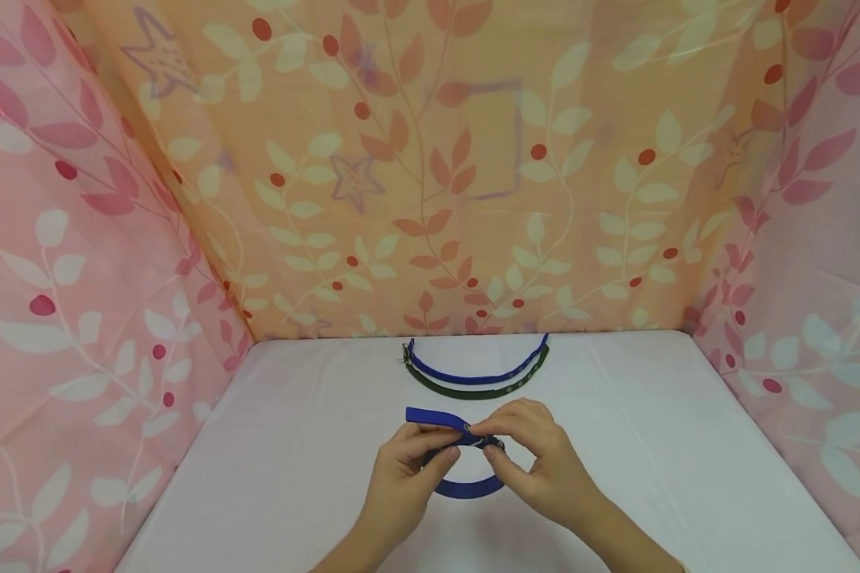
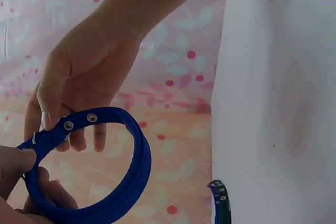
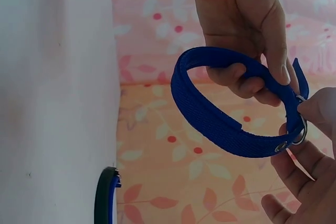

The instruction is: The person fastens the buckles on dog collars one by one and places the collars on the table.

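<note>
Both of my hands meet low over the white table (image 1: 688, 446), working a blue webbing collar (image 1: 466, 487) that is bent round into a loop. My left hand (image 1: 408, 469) pinches the strap between thumb and curled fingers, with the collar's free end jutting out to the left above its knuckles. My right hand (image 1: 537, 461) closes thumb and forefinger on the small metal buckle (image 3: 300, 129), its other fingers bent above the strap. From the right wrist camera the loop hangs open, the buckle ring and one eyelet showing at its near end; from the left wrist camera two metal eyelets sit along the strap beside the right hand's fingers (image 2: 86, 140). The bottom of the loop appears to hang just above the tabletop, though I cannot tell whether it touches.

Farther back, near the rear edge of the table and well apart from my hands, two more collars lie curved side by side, touching: a second blue collar (image 1: 473, 376) behind and a dark green collar (image 1: 483, 392) in front of it. Leaf-printed cloth (image 1: 430, 175) in pink and orange walls the table on three sides.
</note>
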Action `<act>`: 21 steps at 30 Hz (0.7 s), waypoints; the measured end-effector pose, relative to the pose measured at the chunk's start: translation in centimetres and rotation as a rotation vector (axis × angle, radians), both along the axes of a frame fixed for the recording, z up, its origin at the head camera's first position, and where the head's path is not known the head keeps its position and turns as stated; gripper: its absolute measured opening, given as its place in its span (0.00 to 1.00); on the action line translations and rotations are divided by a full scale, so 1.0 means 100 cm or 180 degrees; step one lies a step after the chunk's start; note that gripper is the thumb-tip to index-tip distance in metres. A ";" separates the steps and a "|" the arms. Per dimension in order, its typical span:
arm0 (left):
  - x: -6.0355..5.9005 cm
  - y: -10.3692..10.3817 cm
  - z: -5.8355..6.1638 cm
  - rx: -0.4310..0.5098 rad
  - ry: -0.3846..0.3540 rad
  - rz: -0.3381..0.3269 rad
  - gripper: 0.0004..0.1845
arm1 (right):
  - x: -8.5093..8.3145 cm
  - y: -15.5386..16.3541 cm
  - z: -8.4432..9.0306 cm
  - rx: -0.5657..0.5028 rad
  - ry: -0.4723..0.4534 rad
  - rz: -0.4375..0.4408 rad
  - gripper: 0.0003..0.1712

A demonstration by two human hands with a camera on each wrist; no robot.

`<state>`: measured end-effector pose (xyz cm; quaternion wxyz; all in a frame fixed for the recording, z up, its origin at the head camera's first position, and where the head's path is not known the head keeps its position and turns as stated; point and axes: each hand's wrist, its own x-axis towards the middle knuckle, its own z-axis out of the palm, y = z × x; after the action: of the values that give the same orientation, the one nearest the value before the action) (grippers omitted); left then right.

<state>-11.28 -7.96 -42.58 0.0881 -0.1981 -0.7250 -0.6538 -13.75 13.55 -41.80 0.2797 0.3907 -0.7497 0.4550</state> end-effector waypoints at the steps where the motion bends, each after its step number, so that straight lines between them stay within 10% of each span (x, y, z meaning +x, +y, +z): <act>1: 0.000 0.000 0.000 0.0011 0.0019 -0.0002 0.09 | 0.000 0.000 -0.001 0.0012 0.0002 -0.0005 0.26; 13: -0.001 0.003 -0.004 -0.0466 0.0162 0.0079 0.12 | 0.004 -0.003 0.002 0.0019 0.0202 -0.0159 0.21; 21: 0.002 0.005 -0.004 -0.0532 0.0667 0.0063 0.14 | 0.005 -0.004 0.004 -0.0106 0.0372 -0.0126 0.20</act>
<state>-11.11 -7.44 -42.99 0.1530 -0.2648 -0.7656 -0.5659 -13.26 13.14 -41.38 0.3383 0.3970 -0.7321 0.4382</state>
